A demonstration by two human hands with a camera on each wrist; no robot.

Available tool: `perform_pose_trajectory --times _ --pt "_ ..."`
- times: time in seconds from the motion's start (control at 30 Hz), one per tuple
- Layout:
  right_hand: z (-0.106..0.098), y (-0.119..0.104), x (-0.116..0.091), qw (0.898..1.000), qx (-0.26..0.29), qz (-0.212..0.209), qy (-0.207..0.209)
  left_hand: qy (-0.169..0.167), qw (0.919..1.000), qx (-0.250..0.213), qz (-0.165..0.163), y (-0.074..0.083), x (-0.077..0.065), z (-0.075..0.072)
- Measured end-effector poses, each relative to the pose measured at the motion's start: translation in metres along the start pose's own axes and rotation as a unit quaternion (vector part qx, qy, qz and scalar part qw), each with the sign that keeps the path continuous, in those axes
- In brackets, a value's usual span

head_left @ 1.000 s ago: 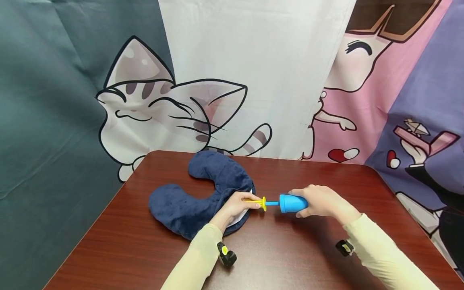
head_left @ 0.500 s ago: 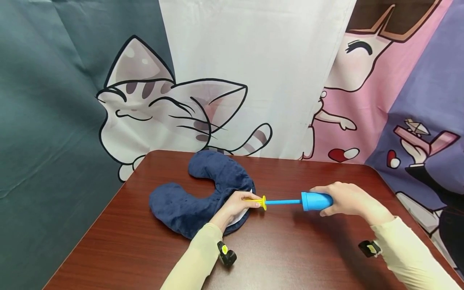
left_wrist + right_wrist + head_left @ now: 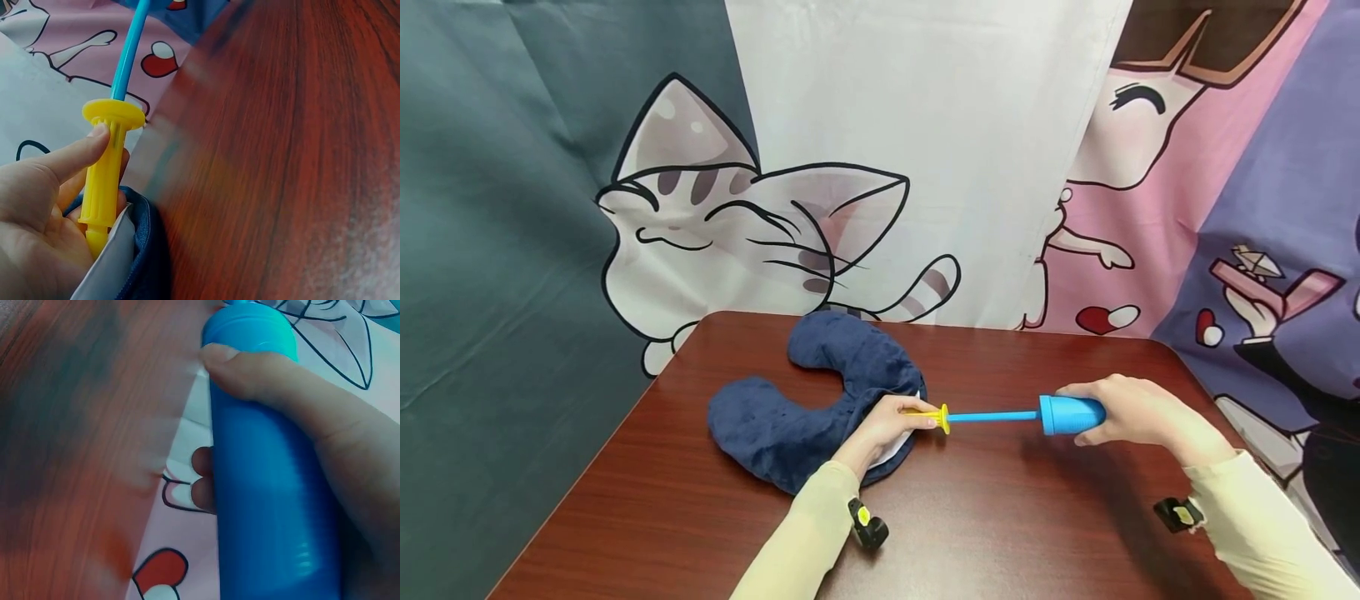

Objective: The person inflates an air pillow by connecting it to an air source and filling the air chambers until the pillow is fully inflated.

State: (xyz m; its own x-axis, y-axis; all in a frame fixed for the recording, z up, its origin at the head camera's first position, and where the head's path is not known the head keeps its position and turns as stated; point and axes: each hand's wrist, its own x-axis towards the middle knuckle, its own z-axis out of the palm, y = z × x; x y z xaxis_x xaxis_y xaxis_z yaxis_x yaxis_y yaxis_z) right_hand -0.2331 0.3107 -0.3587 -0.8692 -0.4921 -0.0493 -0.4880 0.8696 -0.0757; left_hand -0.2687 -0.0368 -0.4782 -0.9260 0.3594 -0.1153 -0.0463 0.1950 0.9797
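A hand pump has a yellow ribbed front piece (image 3: 103, 181), a thin blue rod (image 3: 992, 416) and a blue barrel (image 3: 1072, 415). My left hand (image 3: 887, 427) grips the yellow piece, thumb just under its flange, at the open edge of a navy U-shaped neck pillow (image 3: 790, 429). In the left wrist view the yellow tip goes down beside the pillow's white lining (image 3: 115, 256) and its lower end is hidden. My right hand (image 3: 1138, 417) wraps round the barrel, held off to the right, with a long stretch of rod showing between the two parts.
The brown wooden table (image 3: 700, 533) lies under everything, its right edge beyond my right forearm. A cartoon-printed cloth backdrop (image 3: 985, 167) hangs behind it. Each sleeve carries a small black wrist camera (image 3: 868, 527).
My right hand has drawn the blue barrel rightward, away from the yellow piece, so more of the rod shows. The left hand and the neck pillow stay in place.
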Motion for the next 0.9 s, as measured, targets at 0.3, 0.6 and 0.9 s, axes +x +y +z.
perform_pose_trajectory --times 0.3,0.6,0.9 --pt "0.014 -0.016 0.021 1.0 0.01 -0.017 -0.017 0.002 1.0 0.007 0.003 0.001 -0.003 0.001" --pt "0.024 -0.037 0.049 0.999 0.009 -0.023 -0.03 0.008 0.9999 -0.001 -0.007 0.001 0.0 0.001" --pt "0.035 -0.059 0.075 0.998 0.012 -0.039 -0.052 0.009 0.9999 0.008 -0.001 0.002 -0.001 0.001"
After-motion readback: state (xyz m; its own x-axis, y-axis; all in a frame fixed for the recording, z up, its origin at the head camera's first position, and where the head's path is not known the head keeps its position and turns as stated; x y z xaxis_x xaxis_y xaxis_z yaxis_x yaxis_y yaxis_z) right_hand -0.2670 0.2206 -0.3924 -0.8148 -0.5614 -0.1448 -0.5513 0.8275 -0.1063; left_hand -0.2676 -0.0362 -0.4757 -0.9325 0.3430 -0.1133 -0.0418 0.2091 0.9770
